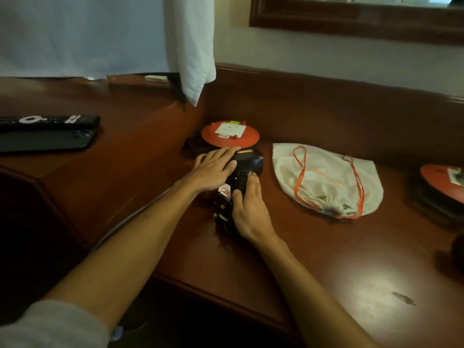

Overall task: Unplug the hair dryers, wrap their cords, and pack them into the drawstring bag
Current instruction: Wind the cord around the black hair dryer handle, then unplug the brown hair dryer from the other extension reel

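A black hair dryer lies on the dark wooden desk, near its middle. My left hand rests flat on the dryer's body, fingers spread. My right hand grips the dryer's handle, where the black cord and plug are bunched. A white tag with a red symbol shows between my hands. The cream drawstring bag with orange cords lies flat to the right, its mouth gathered shut toward me.
A round red-topped device sits just behind the dryer; a similar one is at the right edge. Two remote controls lie on the left. A white towel hangs down at the back. A dark object sits far right.
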The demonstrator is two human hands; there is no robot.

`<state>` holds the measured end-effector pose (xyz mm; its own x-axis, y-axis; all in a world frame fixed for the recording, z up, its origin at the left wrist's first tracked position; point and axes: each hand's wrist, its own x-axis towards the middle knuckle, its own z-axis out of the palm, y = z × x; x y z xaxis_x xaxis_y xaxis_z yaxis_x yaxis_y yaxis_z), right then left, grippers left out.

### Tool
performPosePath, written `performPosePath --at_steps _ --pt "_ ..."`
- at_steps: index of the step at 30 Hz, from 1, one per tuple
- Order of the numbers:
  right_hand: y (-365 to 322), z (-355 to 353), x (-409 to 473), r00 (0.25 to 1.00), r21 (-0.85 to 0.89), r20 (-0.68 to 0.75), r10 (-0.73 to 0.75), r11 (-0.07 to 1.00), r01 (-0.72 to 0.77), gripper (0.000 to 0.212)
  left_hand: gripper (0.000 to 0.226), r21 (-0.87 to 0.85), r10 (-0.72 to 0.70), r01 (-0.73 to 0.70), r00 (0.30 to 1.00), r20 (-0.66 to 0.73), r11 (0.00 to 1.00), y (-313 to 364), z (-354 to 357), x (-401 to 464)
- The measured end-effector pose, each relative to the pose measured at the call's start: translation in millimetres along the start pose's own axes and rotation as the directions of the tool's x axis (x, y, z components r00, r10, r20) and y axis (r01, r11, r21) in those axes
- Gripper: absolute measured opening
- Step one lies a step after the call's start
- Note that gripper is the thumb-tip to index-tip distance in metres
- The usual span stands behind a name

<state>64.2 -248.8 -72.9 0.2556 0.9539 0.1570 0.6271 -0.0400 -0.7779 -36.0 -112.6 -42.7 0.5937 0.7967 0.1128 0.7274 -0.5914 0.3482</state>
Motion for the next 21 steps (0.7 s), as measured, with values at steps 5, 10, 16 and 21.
performPosePath --at_steps 5,10,16,21 --pt "1 3 9 0.999 0.066 0.039 0.019 0.998 -0.021 0.069 0.052 -0.01 0.002 -0.001 0.997 0.083 1.0 -4 -8 12" --pt "24 -51 -15 0.999 0.235 -0.045 -0.019 0.971 0.029 0.05 0.059 0.295 0.037 -0.041 0.999 0.019 0.955 14 -20 9" --pt "95 -163 -44 0.877 -0.23 -0.465 -0.119 0.973 0.011 0.02 0.042 0.139 0.298 -0.284 0.95 -0.094 0.949 136 8 -21" --pt "147 -192 -53 0.952 -0.28 -0.296 0.083 0.945 -0.17 0.035 0.042 -0.015 0.273 -0.275 0.96 -0.064 0.961 215 72 -16"
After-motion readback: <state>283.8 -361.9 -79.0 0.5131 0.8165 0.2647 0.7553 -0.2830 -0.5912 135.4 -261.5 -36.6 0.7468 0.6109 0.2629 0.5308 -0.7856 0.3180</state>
